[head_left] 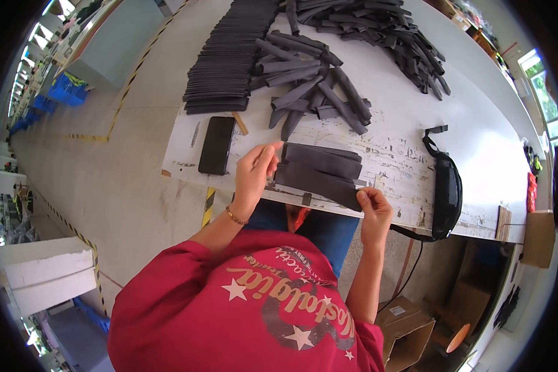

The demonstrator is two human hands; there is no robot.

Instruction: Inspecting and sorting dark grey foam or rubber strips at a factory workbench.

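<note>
Left hand [254,170] and right hand [373,208] each pinch an end of dark grey fabric strips [319,172] at the worktable's [403,155] near edge. A black phone [217,145] lies near its left edge.

Two hands, left hand [254,170] and right hand [372,208], are in view. One black phone [217,144] and one black mesh bag [446,192] lie on the single white table [403,149]. The dark fabric strips [310,93] are too many and too overlapped to count.

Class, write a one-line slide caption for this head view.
Both hands, left hand and right hand, grip dark fabric strips at a worn white table.
</note>
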